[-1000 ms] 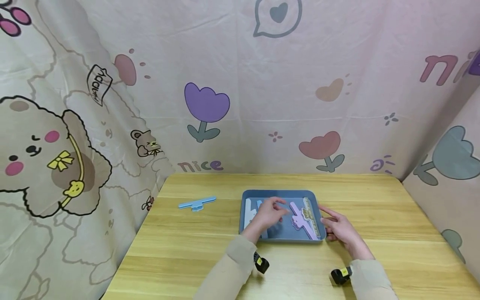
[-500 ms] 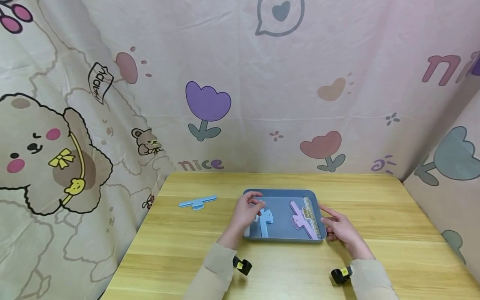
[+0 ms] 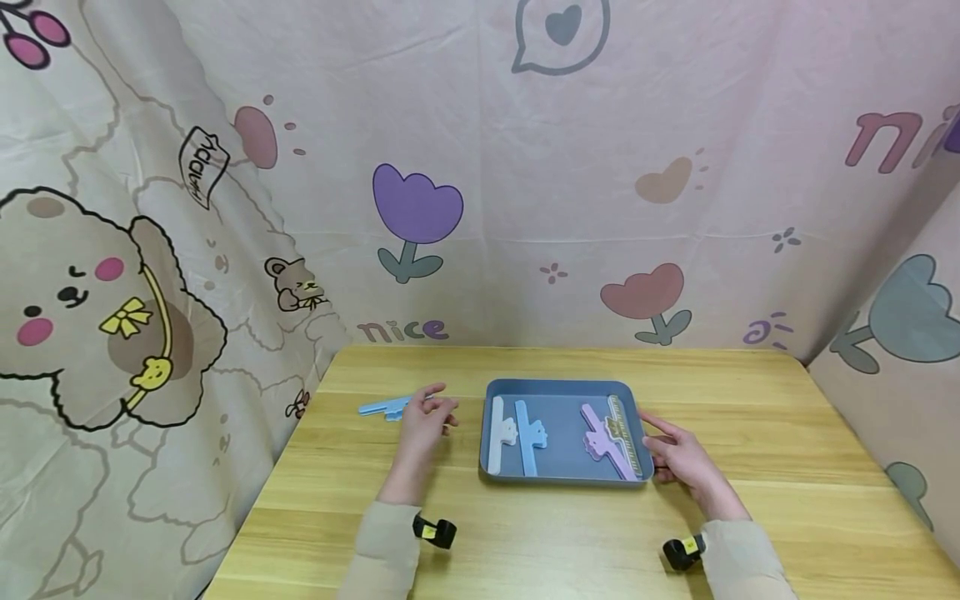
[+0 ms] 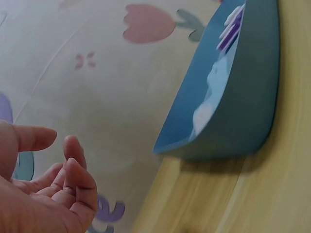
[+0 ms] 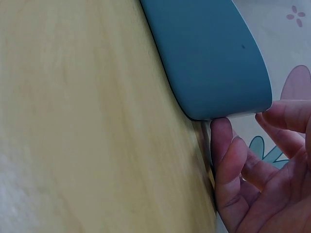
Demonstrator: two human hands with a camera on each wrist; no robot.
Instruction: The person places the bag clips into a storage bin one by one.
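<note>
My left hand (image 3: 426, 425), fingers loosely bent and holding nothing, is over the table left of the tray. It overlaps the right end of a light blue bag clip (image 3: 381, 408) in the head view. In the left wrist view the thumb and fingertips (image 4: 73, 145) stand apart. My right hand (image 3: 681, 458) touches the right end of the blue-grey tray (image 3: 562, 478) with its fingertips (image 5: 221, 131). Inside the tray a white clip (image 3: 496, 450) and a blue clip (image 3: 528, 446) lie at the left, a purple clip (image 3: 597, 442) and a gold-patterned clip (image 3: 621, 421) at the right.
The tray stands on a wooden table (image 3: 570, 533), its back edge close to a printed curtain (image 3: 510, 167). Each wrist wears a small black camera, the left one (image 3: 435, 532) and the right one (image 3: 682, 552) both near the sleeve cuffs.
My left hand has moved left from over the tray to beside the blue clip on the table, uncovering the white and blue clips in the tray. The right hand stays at the tray's end.
</note>
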